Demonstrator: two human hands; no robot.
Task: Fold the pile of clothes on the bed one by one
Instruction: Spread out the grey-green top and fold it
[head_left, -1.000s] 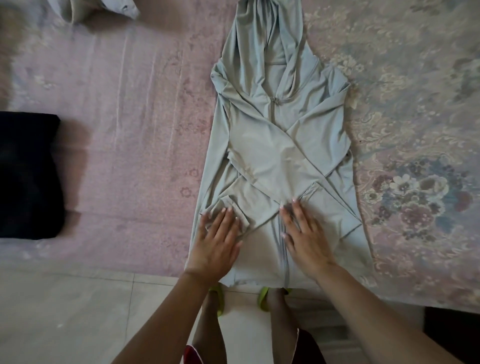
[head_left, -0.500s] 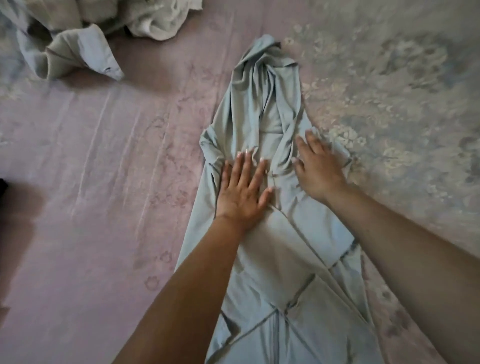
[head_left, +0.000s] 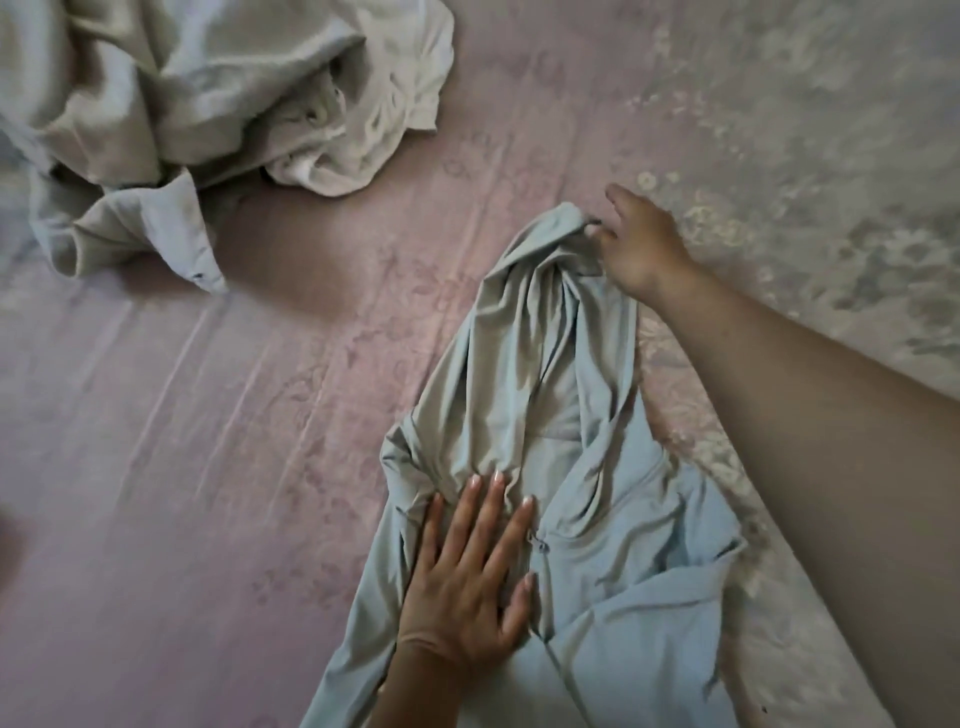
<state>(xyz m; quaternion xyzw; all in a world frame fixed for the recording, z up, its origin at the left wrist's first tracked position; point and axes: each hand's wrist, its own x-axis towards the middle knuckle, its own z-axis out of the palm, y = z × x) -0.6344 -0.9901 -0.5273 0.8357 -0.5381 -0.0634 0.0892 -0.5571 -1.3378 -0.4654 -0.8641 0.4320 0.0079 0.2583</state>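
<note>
Head view: left hand (head_left: 470, 582) flat on hoodie (head_left: 613, 530), right hand (head_left: 636, 244) pinching its hood tip (head_left: 563, 221).

hooded jacket (head_left: 524, 395): pale grey-blue | bedsheet (head_left: 218, 415): pink, faint floral print | clothes pile (head_left: 208, 104): off-white

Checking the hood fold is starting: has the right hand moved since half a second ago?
Yes. The right hand went from the hoodie's neck up to the hood tip, away from the zipper pull.
</note>
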